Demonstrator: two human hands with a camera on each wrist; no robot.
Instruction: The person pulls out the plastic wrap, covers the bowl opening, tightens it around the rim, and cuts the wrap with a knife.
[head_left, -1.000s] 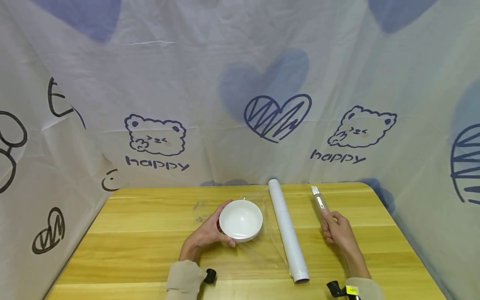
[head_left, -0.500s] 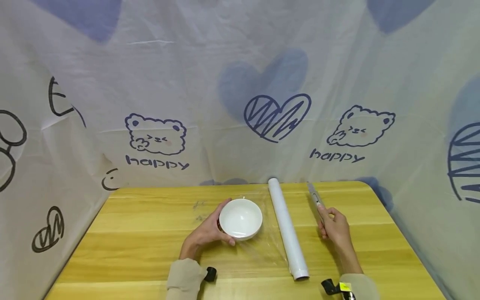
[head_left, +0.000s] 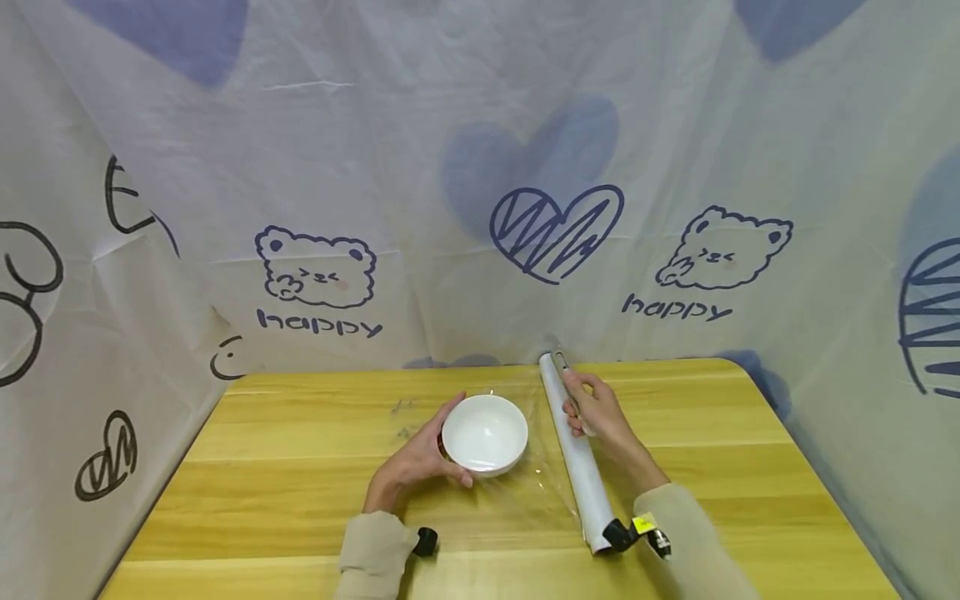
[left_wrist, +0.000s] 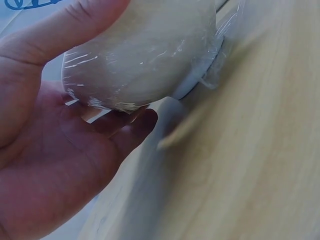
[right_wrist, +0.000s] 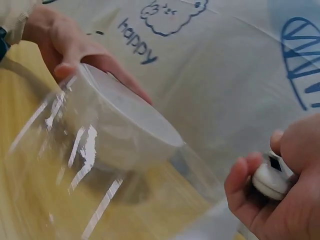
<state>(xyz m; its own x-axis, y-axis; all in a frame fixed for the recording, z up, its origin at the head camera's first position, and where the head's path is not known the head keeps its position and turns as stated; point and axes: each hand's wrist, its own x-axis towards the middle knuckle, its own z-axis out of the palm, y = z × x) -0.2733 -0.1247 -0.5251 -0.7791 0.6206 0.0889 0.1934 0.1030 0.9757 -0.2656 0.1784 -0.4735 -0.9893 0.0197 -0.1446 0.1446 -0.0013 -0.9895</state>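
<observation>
My left hand (head_left: pixel 417 458) grips a white bowl (head_left: pixel 485 437) from its left side, thumb near the front and fingers behind. Clear cling film (right_wrist: pixel 86 150) clings to the bowl's outside and stretches from it toward a white roll of film (head_left: pixel 582 471). In the left wrist view, wrinkled film bunches near the base of the bowl (left_wrist: pixel 145 60). My right hand (head_left: pixel 602 414) holds a utility knife (head_left: pixel 562 364), its front end pointing away over the roll's far end. Only the handle's butt shows between the curled fingers (right_wrist: pixel 242 185) in the right wrist view; the blade is hidden there.
The wooden table (head_left: pixel 285 467) has a rounded far right corner. Behind it and at both sides hangs a white printed cloth (head_left: pixel 420 208). Faint dark marks (head_left: pixel 402 407) lie left of the bowl. A black wrist mount (head_left: pixel 618 534) overlaps the roll's near end.
My right hand has swung left with the utility knife, from the bare table right of the roll to over its far end. My left hand and the bowl stay where they were.
</observation>
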